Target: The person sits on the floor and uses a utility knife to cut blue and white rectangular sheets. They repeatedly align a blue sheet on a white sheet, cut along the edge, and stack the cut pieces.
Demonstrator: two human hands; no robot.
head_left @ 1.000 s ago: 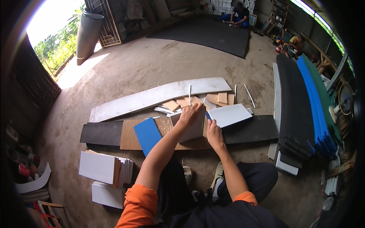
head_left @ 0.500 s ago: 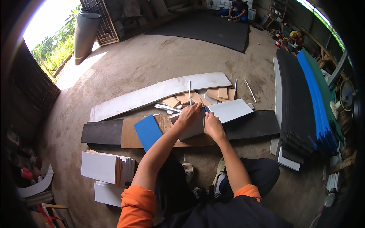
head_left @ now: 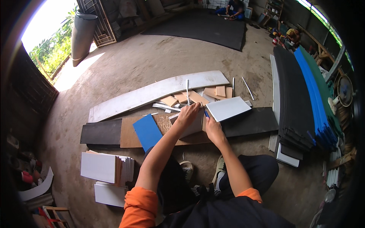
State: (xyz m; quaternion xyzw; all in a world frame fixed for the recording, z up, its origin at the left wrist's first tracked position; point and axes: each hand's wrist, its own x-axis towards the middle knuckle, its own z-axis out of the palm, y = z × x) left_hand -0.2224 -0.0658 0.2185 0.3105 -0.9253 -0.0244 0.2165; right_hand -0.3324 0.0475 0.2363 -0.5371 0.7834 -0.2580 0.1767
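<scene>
At the left, a pile of white sheets (head_left: 98, 167) sits on the floor, well apart from both hands. Farther in, a long low board lies across in front of the person, its dark left end (head_left: 100, 132) giving way to a brown middle (head_left: 127, 133). A blue sheet (head_left: 147, 130) lies slantwise on that brown part, its lower end beside the left forearm.

Next comes the left hand (head_left: 188, 114), fingers curled and closed at the upper edge of a grey sheet (head_left: 193, 127). The sheet stands tilted on the brown part, below the fingertips and between the two hands; the left forearm hides some of it, so its long axis cannot be told.

Just to the right, the right hand (head_left: 214, 129) is closed around a slim blue tool (head_left: 207, 114). The tool's long axis runs up and slightly left, its far end near the left fingertips and the sheet's right edge. The right hand is the nearer to that edge; whether the tool touches it cannot be told.

Beyond the right hand, a white block (head_left: 229, 108) rests above the board's dark right end (head_left: 253, 121).
</scene>
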